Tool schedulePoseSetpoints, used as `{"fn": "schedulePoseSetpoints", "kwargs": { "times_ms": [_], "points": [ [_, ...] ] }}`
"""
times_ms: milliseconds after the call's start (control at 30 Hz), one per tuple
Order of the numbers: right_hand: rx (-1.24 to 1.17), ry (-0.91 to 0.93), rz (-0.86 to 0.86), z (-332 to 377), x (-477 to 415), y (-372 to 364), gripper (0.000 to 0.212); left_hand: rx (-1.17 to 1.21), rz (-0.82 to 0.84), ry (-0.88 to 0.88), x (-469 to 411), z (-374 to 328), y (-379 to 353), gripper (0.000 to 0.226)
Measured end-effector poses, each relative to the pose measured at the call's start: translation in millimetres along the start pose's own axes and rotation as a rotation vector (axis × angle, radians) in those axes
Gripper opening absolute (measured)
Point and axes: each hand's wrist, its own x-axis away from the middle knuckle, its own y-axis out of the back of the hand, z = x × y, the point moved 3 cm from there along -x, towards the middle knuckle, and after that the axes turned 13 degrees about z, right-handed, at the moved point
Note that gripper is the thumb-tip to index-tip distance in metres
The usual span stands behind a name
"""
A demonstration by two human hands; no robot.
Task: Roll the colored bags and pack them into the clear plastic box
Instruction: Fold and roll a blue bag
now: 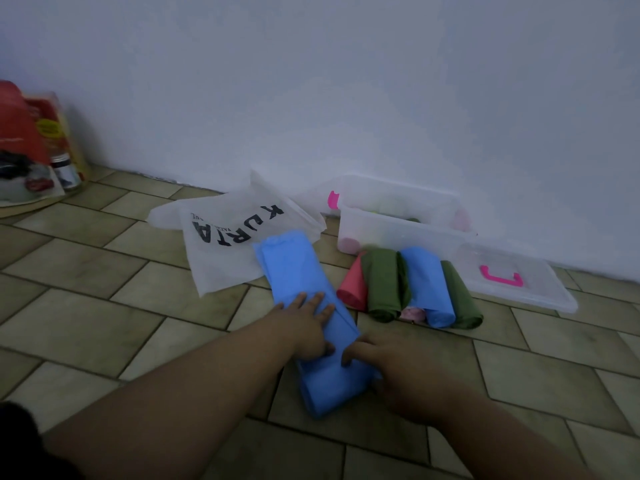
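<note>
Now the long folded blue bag [294, 271] lies on the tiled floor [104, 271], its middle under the left hand [308, 327], fingers spread and pressed flat. The right hand [398, 372] sets bent fingers on its near part; whether they pinch it, I cannot tell. Just beside, rolled bags [381, 285] lie before the clear plastic box [398, 233] at the pale wall [311, 81].

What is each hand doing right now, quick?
Left hand: open, pressing flat on the unrolled blue bag.
Right hand: touching the same bag; open or pinching cannot be told.
</note>
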Motion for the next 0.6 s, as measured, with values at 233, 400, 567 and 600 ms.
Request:
{"fn": "schedulePoseSetpoints", "kwargs": {
  "times_ms": [233, 400, 567, 600],
  "points": [
    [-0.107, -0.07, 0.219, -12.3, -37.3, 20.6, 0.044, 0.154, -0.064, -0.135, 15.1, 7.7, 19.9, 0.077],
    [-0.211, -0.091, 0.28, -19.6, -46.8, 19.3, 0.041, 0.408, -0.26, -0.192, 51.6, 3.7, 17.9, 0.07],
    [-0.212, -0.06, 0.175, -13.4, -39.8, 14.6, 0.041, 0.333, -0.233, -0.138, 74.7, -16.2, -17.4, 0.045],
    [-0.189, -0.063, 0.12, -12.9, -34.2, 13.3, 0.042, 0.335, -0.218, -0.138, 77.8, -18.1, -19.3, 0.043]
  ]
}}
